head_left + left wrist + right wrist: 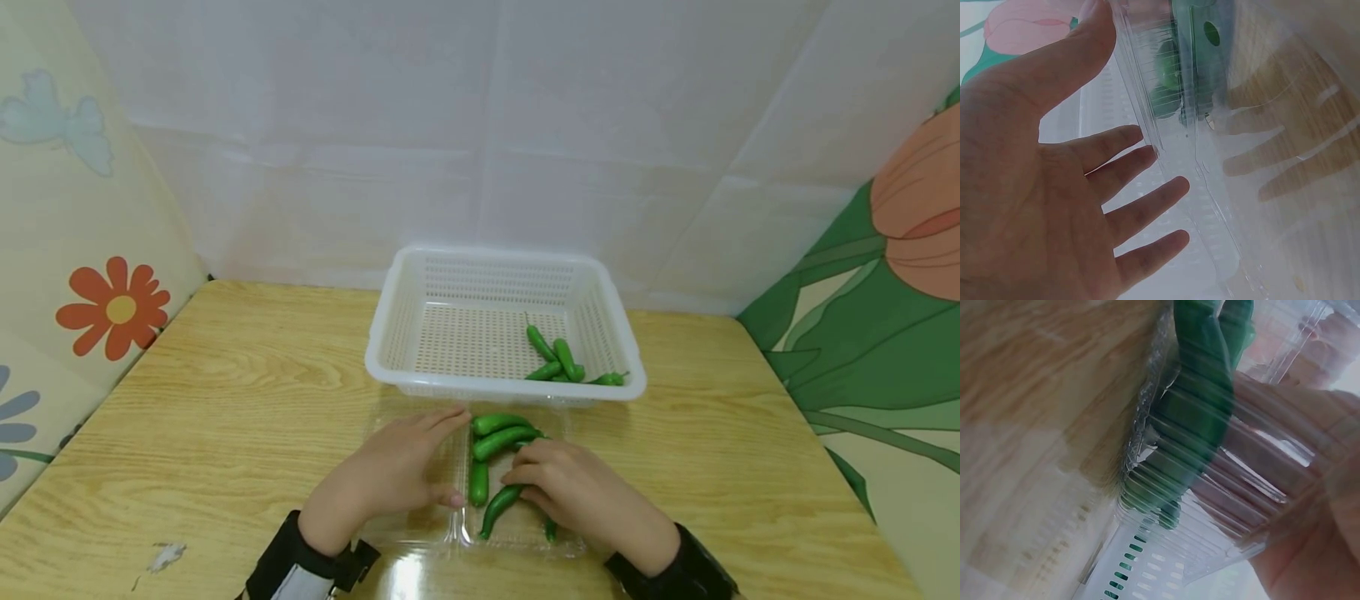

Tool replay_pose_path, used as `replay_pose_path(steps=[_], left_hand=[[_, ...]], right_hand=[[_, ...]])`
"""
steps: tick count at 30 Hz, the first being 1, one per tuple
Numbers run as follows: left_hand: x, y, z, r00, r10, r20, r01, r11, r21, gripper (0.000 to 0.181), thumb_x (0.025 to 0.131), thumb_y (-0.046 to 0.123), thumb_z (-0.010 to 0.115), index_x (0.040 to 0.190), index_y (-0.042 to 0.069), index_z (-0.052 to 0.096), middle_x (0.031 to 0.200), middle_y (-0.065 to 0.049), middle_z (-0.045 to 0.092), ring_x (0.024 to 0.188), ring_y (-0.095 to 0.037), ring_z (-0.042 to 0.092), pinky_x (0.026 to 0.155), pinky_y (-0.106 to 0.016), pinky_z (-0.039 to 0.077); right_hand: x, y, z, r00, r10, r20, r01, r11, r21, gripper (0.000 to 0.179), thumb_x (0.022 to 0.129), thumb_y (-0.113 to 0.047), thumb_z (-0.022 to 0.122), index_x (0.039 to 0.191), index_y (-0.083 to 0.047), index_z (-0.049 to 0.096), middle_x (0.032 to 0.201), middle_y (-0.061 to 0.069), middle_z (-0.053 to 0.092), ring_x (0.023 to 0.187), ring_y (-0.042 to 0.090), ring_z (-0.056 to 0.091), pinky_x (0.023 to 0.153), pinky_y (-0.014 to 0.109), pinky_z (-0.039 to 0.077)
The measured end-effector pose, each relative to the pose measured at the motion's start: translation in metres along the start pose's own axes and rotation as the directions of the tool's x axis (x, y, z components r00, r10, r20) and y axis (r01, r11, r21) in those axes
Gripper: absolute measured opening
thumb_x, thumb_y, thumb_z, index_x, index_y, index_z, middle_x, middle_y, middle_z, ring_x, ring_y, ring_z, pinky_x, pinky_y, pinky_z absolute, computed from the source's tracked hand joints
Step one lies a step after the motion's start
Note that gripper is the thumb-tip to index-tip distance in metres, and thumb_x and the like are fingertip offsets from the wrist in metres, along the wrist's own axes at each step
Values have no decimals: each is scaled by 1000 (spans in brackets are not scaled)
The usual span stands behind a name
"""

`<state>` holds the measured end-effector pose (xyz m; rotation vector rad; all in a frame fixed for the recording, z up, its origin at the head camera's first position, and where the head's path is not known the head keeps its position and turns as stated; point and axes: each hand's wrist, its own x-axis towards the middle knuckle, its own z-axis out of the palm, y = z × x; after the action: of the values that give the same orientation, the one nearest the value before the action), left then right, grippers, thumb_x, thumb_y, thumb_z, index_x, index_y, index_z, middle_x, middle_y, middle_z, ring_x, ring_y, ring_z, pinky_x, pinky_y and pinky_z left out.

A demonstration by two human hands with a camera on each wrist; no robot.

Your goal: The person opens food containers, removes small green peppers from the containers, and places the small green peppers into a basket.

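A clear plastic clamshell box (517, 540) lies unfolded on the table, with several green chili peppers (501, 442) in its right half. My left hand (397, 458) has its fingers spread and extended along the box's middle fold; in the left wrist view the fingertips (1179, 186) are against the clear plastic. My right hand (562, 487) reaches into the right half, its curled fingers pinching a curved green chili pepper (498, 510). Through the ribbed wall in the right wrist view, green chili peppers (1194, 419) show beside that hand (1310, 444).
Behind the box stands a white perforated plastic basket (506, 387), with several green chili peppers (566, 360) in its front right corner. A pale wooden table (262, 400) bears everything, with a whitish worn patch (167, 557) at its front left. White sheeting (480, 125) hangs behind.
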<state>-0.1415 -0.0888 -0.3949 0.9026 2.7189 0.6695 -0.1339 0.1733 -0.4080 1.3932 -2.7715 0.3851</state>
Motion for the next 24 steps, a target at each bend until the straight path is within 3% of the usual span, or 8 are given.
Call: replay_pose_path(steps=[11, 24], left_hand=[[-1, 0, 1, 1000, 6, -11, -6, 1000, 2, 96, 76, 49, 81, 153, 12, 37, 157, -5, 37, 139, -32, 39, 113, -54, 32], [-1, 0, 0, 1000, -7, -5, 7, 1000, 0, 96, 76, 48, 80, 154, 12, 37, 158, -5, 35, 139, -33, 39, 113, -55, 31]], right_hand=[[2, -1, 0, 1000, -29, -4, 29, 999, -23, 23, 77, -7, 83, 98, -15, 78, 93, -6, 70, 89, 9, 64, 79, 28, 55], [1, -1, 3, 983, -113, -142, 106, 993, -57, 27, 74, -5, 85, 97, -15, 76, 97, -6, 67, 91, 10, 63, 81, 29, 55]])
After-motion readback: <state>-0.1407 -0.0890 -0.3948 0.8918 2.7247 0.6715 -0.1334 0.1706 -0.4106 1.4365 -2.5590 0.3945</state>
